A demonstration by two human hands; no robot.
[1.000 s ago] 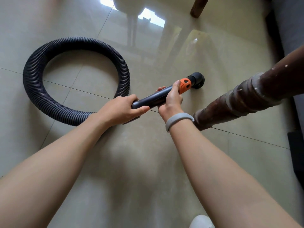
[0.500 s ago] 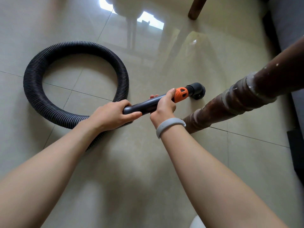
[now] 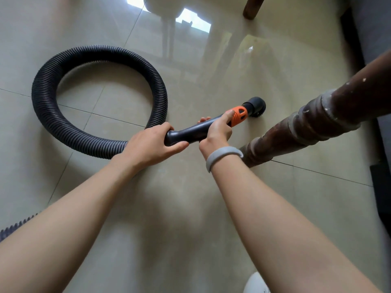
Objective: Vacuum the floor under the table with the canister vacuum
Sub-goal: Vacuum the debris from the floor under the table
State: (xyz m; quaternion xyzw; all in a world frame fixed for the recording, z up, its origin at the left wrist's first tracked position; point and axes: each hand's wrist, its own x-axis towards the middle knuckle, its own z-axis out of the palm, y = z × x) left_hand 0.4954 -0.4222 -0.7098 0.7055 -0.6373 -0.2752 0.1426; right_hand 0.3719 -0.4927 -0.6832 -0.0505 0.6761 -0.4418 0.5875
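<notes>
A: Gripping the wand (image 3: 188, 132) with both hands, is that right?

B: Yes. The left hand (image 3: 151, 144) is wrapping its fingers over the rear bend of the wand, thumb underneath, right where the hose (image 3: 50, 115) is joining it. The right hand (image 3: 218, 130) is curling round the wand further forward, thumb lying along the top and touching the orange collar (image 3: 239, 116).

A: Where is the working end sitting?

B: The round brush head (image 3: 256, 106) is resting on the tiled floor (image 3: 306, 197), bristles down, just beside the turned wooden table leg (image 3: 306, 121). Head and leg are staying apart; a strip of tile is showing between them.

A: And the hose?

B: It is lying in a near-full loop on the floor to the left, and a further stretch is showing at the lower left edge, partly hidden behind the left forearm.

A: Anything else?

B: A grey wristband (image 3: 224, 154) is sitting on the right wrist. A second dark leg (image 3: 251, 7) is standing at the top edge. The glossy tiles are reflecting a bright window. A white rounded shape is peeking in at the bottom edge; cannot tell what it is.
</notes>
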